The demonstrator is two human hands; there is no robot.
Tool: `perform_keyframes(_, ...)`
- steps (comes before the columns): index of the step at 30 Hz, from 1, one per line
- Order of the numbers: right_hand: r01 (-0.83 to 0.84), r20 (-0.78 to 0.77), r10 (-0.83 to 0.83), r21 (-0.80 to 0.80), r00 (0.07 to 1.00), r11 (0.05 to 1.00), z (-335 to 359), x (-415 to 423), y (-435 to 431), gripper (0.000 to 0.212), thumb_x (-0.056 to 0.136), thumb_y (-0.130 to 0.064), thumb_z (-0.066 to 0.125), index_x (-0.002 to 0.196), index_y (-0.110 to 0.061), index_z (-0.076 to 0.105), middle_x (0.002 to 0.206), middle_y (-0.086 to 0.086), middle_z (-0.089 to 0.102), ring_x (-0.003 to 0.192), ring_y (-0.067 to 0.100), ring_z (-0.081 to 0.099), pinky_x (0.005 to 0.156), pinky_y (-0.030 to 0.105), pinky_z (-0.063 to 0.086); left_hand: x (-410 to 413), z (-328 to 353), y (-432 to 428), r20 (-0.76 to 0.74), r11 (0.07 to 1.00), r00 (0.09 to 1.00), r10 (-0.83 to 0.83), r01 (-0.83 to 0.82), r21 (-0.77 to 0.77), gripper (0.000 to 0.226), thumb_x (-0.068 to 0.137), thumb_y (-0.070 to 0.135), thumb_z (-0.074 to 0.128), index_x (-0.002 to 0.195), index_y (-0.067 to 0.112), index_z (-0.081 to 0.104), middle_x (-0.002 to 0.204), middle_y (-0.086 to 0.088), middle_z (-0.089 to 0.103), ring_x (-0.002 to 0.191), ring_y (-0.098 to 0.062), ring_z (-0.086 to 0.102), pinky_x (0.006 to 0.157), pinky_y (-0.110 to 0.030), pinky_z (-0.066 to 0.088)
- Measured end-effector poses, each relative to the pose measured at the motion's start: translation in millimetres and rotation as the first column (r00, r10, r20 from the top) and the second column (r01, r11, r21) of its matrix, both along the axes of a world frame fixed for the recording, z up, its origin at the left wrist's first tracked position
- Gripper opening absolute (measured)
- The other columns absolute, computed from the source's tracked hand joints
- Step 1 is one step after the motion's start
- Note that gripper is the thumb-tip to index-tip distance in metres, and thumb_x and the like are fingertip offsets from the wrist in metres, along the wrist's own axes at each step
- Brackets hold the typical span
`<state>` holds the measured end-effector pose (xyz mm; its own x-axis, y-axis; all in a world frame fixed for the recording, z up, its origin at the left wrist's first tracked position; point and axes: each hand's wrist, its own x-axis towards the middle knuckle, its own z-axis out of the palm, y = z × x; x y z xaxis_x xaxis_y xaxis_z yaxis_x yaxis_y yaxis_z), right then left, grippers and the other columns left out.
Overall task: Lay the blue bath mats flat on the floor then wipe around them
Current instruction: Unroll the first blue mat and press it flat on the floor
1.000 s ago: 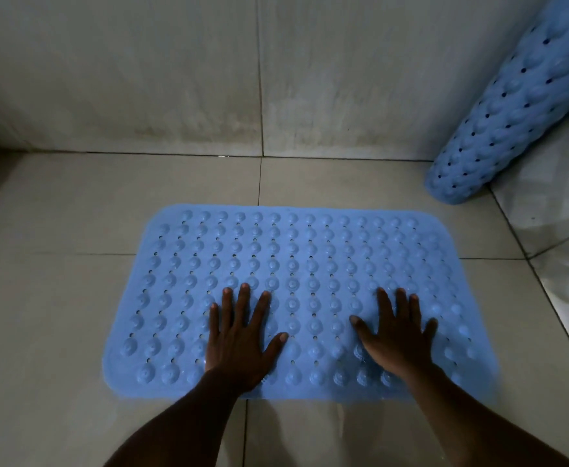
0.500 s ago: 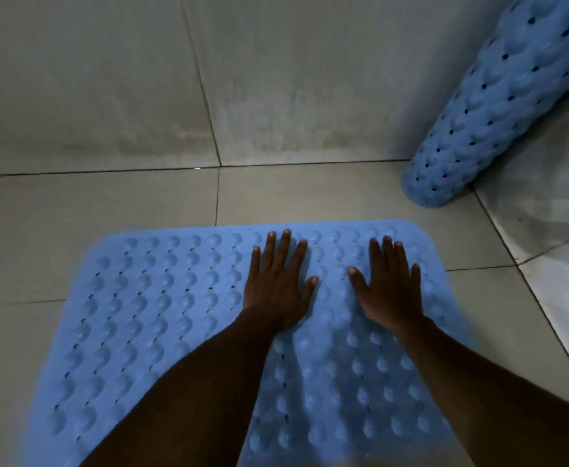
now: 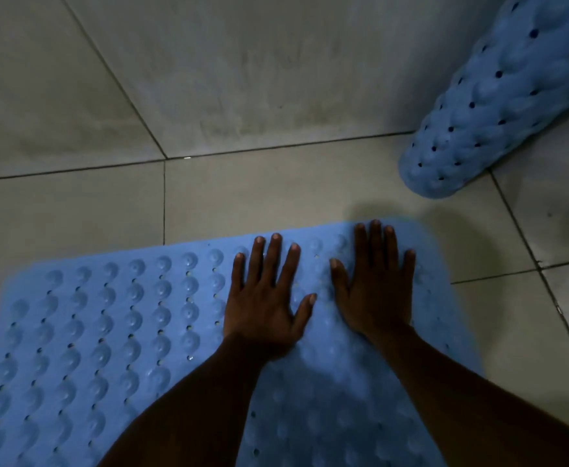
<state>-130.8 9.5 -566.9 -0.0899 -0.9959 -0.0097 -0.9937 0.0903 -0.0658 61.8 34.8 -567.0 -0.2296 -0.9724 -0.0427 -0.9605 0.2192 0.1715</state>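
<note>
Both flat-fingered palms — left hand (image 3: 264, 298), right hand (image 3: 376, 288) — press the studded blue rubber bath mat (image 3: 114, 332) down; beyond them the rolled blue mat (image 3: 499, 106) waits, wiping undone.

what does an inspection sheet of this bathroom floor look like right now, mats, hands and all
surface: grey tiled floor, dark grout lines, dim light.
job's things: flat blue mat lies spread on the floor, bumps up; rolled blue mat leans in the right corner, lower end on the floor, apart from the flat one; no wiping cloth seen.
clutter: nothing seen.
hands: left hand and right hand press palm-down, side by side, near the flat mat's far right edge, fingers straight and spread.
cables: nothing seen.
surroundings: tiled wall, stained near its base.
</note>
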Motion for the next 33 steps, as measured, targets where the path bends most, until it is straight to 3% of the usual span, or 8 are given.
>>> perform_keyframes(14,-0.027,-0.026,0.027,-0.004,0.999,1.0,-7.9,-3.4,-5.9,0.078,0.097,-0.062,0.019,0.16,-0.017,0.009,0.168,0.013,0.011,0.154,0.034,0.011,0.118,0.065,0.014,0.0,4.3,-5.2,0.063,0.997,0.998,-0.008,0.003,0.08,0.082,0.096,0.069,0.021,0.163,0.026,-0.001,0.171,-0.008,-0.012,0.157,-0.03,-0.014,0.124,-0.057,0.0)
perform_keyframes(21,-0.014,0.004,0.014,0.003,1.0,1.0,-5.9,-0.7,-8.3,0.077,0.096,-0.06,0.021,0.159,-0.015,0.021,0.165,0.015,0.02,0.153,0.035,0.018,0.118,0.064,0.014,-2.0,1.6,-8.4,0.077,0.996,0.997,-0.009,0.002,0.092,0.083,0.094,0.071,0.012,0.163,0.026,-0.003,0.171,-0.008,-0.014,0.156,-0.031,-0.018,0.123,-0.056,-0.006)
perform_keyframes(24,-0.009,0.019,0.009,0.027,1.0,1.0,-2.5,-0.8,-8.4,0.079,0.094,-0.062,0.018,0.159,-0.018,0.017,0.167,0.012,0.015,0.154,0.032,0.013,0.119,0.063,0.011,-0.9,3.9,-8.6,0.075,0.992,0.997,-0.007,-0.003,0.129,0.083,0.094,0.073,0.011,0.161,0.029,-0.011,0.169,-0.005,-0.022,0.154,-0.029,-0.026,0.123,-0.054,-0.013)
perform_keyframes(28,0.025,0.052,-0.032,0.13,0.998,0.991,0.7,-2.5,-6.5,0.079,0.093,-0.069,0.009,0.159,-0.027,-0.006,0.169,0.002,-0.008,0.155,0.023,-0.01,0.12,0.062,-0.003,-1.9,16.6,-12.2,0.082,0.973,0.997,-0.007,-0.012,0.231,0.084,0.093,0.077,0.011,0.159,0.033,-0.018,0.166,-0.002,-0.03,0.151,-0.027,-0.032,0.122,-0.052,-0.017)
perform_keyframes(33,0.038,0.029,-0.043,0.168,0.999,0.985,13.3,12.2,34.5,0.077,0.095,-0.068,0.013,0.159,-0.03,-0.004,0.169,0.004,-0.007,0.155,0.022,-0.013,0.121,0.062,-0.004,24.6,34.6,20.5,0.048,0.964,0.997,-0.06,0.045,0.261,0.081,0.095,0.075,0.015,0.162,0.034,-0.005,0.169,-0.001,-0.019,0.155,-0.025,-0.023,0.124,-0.051,-0.015)
